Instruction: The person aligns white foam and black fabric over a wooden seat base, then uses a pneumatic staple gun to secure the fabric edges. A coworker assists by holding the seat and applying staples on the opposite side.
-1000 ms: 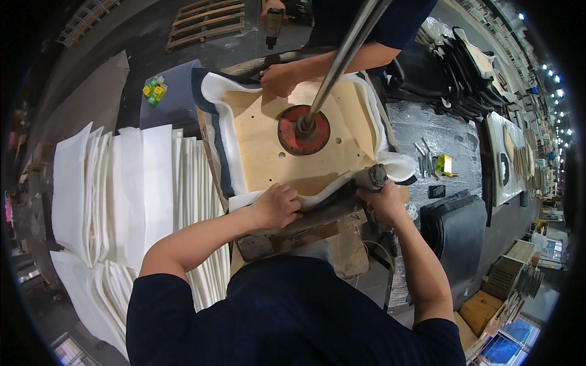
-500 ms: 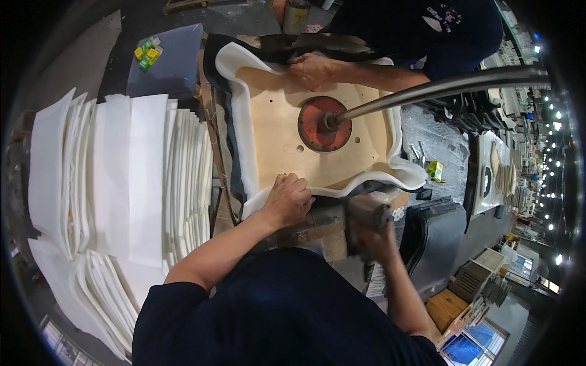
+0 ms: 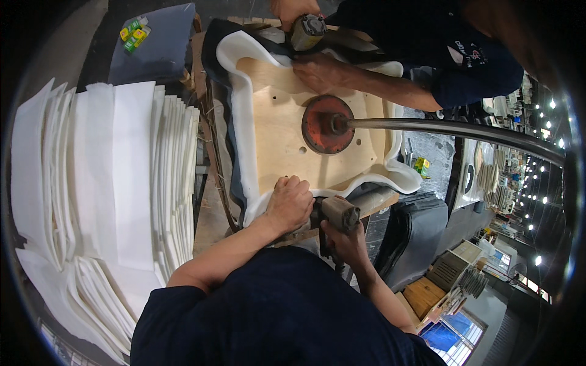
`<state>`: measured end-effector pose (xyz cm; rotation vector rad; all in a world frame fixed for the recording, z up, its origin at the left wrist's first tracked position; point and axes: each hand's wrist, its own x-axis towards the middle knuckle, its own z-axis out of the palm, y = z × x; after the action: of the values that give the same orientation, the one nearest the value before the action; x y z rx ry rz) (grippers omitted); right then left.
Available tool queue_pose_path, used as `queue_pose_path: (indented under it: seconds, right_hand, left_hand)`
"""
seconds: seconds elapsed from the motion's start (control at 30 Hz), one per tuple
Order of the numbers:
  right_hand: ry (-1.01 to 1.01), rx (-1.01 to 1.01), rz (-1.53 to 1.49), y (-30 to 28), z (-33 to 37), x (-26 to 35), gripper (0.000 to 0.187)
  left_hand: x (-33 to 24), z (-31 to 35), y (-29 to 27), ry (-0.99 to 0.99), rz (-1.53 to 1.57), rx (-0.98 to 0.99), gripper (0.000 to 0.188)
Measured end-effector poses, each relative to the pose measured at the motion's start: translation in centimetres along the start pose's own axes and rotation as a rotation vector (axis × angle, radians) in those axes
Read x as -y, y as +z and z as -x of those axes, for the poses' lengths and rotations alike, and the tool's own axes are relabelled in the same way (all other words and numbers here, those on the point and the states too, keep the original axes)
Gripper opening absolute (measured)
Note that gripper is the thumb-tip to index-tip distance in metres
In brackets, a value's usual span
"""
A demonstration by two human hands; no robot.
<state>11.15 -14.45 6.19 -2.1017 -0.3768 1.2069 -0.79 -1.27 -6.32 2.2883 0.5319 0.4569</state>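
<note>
A pale plywood panel (image 3: 274,131) lies under a red round plate (image 3: 311,131) on a curved metal rod. White foam padding (image 3: 246,122) curls up around its edges, with dark cover material (image 3: 215,67) outside it. My left hand (image 3: 289,203) is closed on the near edge of the foam, fingers over the panel's rim. My right hand (image 3: 347,239) grips a staple gun (image 3: 339,213), its head close to the near edge, just right of my left hand. Whether the nose touches the edge is hidden.
Across the panel, a co-worker's hand (image 3: 317,72) presses the far edge, with a second staple gun (image 3: 307,32) beside it. White foam sheets (image 3: 131,177) stand stacked at left. Dark sheets (image 3: 412,235) pile at right. Small yellow-green boxes (image 3: 421,166) lie beyond the panel's right side.
My right hand has brought the staple gun leftward, nearer my left hand, which keeps its grip. The co-worker's staple gun has come into view at the far edge.
</note>
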Motion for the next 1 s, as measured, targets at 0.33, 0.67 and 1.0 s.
queue_pose_path:
  seconds: [0.33,0.67,1.0]
  right_hand:
    - [-0.026,0.039,0.063,-0.7,-0.2,-0.3,0.045]
    - [-0.188,-0.272,-0.251,-10.4,0.4,-4.6,0.045]
    - [-0.063,-0.072,-0.117,-13.9,-4.6,-4.3,0.036]
  left_hand:
    - [-0.2,-0.2,-0.2,-0.018,0.016,0.046,0.017]
    - [-6.7,-5.3,4.5,0.126,-0.096,0.031,0.045]
    - [-6.4,-8.0,8.7,0.029,-0.053,-0.013,0.042]
